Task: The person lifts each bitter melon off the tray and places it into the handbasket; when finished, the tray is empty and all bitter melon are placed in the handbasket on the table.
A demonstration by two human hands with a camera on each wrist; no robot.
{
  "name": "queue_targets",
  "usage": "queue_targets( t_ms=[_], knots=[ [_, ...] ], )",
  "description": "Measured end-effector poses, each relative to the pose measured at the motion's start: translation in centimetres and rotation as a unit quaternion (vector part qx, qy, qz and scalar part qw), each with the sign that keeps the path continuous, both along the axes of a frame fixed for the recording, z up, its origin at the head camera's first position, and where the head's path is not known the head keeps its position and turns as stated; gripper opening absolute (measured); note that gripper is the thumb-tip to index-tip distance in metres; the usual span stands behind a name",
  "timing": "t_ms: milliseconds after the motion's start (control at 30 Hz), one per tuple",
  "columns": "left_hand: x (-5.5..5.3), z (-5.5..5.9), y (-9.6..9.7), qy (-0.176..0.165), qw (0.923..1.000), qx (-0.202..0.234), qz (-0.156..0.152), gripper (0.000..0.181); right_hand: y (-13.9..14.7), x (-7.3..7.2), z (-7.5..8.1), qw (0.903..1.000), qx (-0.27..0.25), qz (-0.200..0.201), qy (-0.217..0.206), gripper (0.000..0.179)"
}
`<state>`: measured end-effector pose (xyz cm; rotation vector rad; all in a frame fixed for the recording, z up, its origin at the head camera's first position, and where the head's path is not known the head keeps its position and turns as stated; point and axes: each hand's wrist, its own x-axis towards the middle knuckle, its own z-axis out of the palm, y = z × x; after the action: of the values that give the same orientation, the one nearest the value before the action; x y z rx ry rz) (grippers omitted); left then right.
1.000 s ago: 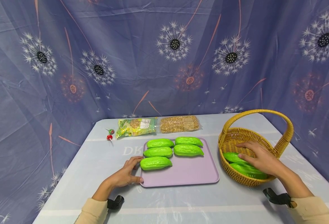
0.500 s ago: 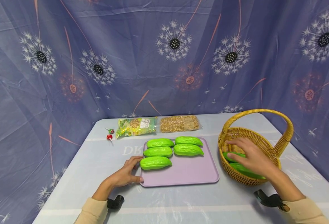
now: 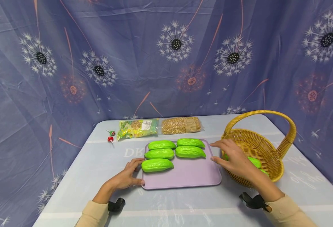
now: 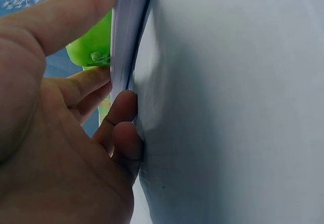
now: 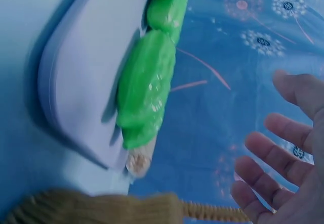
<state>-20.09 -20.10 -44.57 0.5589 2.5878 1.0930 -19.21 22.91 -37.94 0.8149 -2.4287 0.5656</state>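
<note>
My left hand (image 3: 126, 176) rests at the left edge of a lilac tray (image 3: 189, 176), its thumb by the front corner. In the left wrist view, thumb and fingertips touch the tray's side. Several green, ridged bitter melons (image 3: 157, 165) lie on the tray in two columns, leaving its front and right bare. My right hand (image 3: 236, 159) hovers over the left rim of a wicker basket (image 3: 257, 148), fingers spread towards the tray and nothing in them. Inside the basket, more bitter melons (image 3: 254, 162) show partly behind that hand and wrist.
The basket's tall handle (image 3: 261, 112) arches over its opening. Behind the tray lie a green printed bag (image 3: 138, 129) and a clear bag of yellowish grains (image 3: 181, 125). Two wrapped lollipops (image 3: 110, 139) are at the back left. A dandelion-patterned curtain (image 3: 143, 63) hangs behind the table.
My right hand has moved left, from above the melons in the basket to its left rim near the tray, holding nothing. The left hand stays at the tray's edge.
</note>
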Motion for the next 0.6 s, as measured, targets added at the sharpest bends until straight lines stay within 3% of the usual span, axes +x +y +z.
queue_targets(
  t_ms=[200,600],
  knots=[
    [0.0,0.0,0.0,0.002,1.0,0.003,-0.002,0.082,-2.0,-0.8,-1.0,0.9999,-0.002,0.005,-0.009,0.045],
    [0.0,0.0,0.0,-0.005,1.0,0.001,0.001,0.082,-4.7,-2.5,-3.0,0.9961,0.027,-0.042,-0.073,0.052]
  ],
)
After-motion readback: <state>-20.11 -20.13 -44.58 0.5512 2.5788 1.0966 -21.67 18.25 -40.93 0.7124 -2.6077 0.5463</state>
